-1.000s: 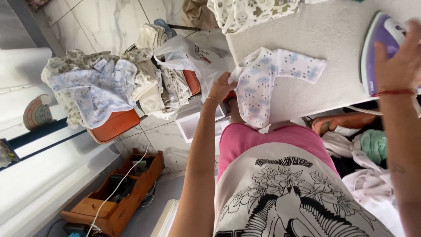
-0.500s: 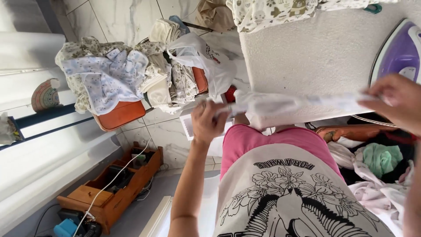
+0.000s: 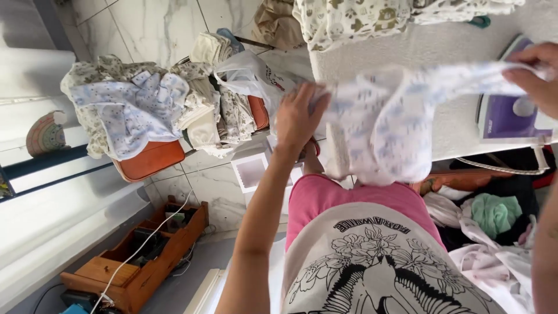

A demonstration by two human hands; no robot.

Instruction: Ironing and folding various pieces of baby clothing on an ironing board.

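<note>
- Small white baby garment (image 3: 383, 125) with blue print hangs stretched above the ironing board (image 3: 442, 52), blurred.
- Left hand (image 3: 299, 113) grips one end; right hand (image 3: 535, 70) pinches the other.
- Purple iron (image 3: 508, 116) sits just behind.

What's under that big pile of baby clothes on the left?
The pile of baby clothes sits on an orange seat; only its front edge shows. The rest, and anything lower in the pile, is covered.

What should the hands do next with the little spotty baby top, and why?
Probably lower the baby garment flat onto the ironing board. The left hand and right hand hold it stretched in the air above the board, beside the purple iron.
</note>
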